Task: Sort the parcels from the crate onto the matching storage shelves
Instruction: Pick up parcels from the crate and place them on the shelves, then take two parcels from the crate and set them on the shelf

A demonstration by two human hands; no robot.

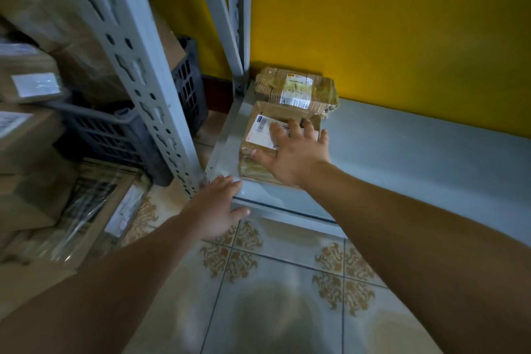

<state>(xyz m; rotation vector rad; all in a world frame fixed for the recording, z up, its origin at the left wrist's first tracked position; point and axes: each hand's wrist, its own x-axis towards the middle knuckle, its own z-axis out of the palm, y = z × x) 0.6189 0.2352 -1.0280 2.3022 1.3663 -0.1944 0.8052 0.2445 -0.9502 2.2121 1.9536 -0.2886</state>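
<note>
The right hand (293, 152) lies flat on the front parcel (253, 167), fingers spread wide and gripping nothing. This parcel sits directly under the palm, near the front left corner of the shelf (402, 146), with its long side running toward the wall. A second parcel (296, 87) lies just behind it. The left hand (218, 207), fingers relaxed, touches the shelf's front left corner.

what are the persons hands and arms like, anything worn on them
Nothing is worn that shows. The left hand and right hand have no gloves, and no ring, watch or bracelet is visible. The left forearm and right forearm are uncovered up to the frame's edge, so no sleeve is in view.
</note>
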